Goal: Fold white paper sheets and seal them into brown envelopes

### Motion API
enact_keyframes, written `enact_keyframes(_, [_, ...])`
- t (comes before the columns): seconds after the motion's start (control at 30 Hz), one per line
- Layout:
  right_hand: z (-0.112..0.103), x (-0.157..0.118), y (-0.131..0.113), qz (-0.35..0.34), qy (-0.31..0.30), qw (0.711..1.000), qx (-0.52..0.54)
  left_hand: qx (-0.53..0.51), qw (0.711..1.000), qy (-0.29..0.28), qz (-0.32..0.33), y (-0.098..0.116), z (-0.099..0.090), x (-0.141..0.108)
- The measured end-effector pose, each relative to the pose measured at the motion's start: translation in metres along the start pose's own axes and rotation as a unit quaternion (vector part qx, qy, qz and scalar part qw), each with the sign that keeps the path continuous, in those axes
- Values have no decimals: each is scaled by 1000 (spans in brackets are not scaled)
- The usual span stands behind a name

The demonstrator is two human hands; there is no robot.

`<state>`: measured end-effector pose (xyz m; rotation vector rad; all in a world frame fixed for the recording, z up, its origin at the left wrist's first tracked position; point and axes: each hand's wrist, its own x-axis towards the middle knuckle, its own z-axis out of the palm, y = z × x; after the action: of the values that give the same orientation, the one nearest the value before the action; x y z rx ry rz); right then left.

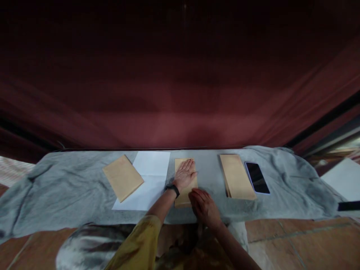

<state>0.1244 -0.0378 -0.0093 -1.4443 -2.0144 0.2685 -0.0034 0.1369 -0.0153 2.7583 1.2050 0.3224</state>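
Observation:
A narrow piece of folded brown paper (180, 198) lies lengthwise before me on the grey cloth. My left hand (185, 174) rests flat on its upper part, fingers stretched out and pointing away from me; a black band is round that wrist. At the paper's near right edge is my right hand (205, 208), with fingers bent and close together against the edge. Its thumb side is dark, and the exact grip there is hard to see.
White paper (152, 191) with a crease lies to the left, partly under a brown paper stack (123, 178). On the right are a pile of narrow brown papers (237, 176) and a phone (257, 178). Grey cloth (70, 187) covers the surface; a dark red wall (180, 127) rises behind.

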Motion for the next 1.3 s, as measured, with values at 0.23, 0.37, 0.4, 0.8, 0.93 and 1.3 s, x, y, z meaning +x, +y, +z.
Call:
enact_keyframes(0.23, [-2, -4, 2, -14, -15, 1000, -12, 4, 999, -14, 41, 9, 2, -24])
enact_keyframes(0.37, [-4, -4, 2, -8, -14, 1000, -12, -6, 998, -18, 53, 18, -4, -43])
enact_keyframes(0.4, [-4, -4, 2, -2, -17, 1000, -13, -11, 998, -20, 55, 20, -6, -48])
enact_keyframes(0.8, [3, -8, 11, 49, -6, 999, 22, -73, 995, -53, 54, 38, -25, -94])
enact_keyframes(0.93, [-3, 0, 17, 33, -23, 999, 33, -93, 992, -51, 68, 37, -31, -123])
enact_keyframes(1.3, [12, 69, 50, -38, -108, 990, -82, -121, 991, 33, 37, 32, -30, -156])
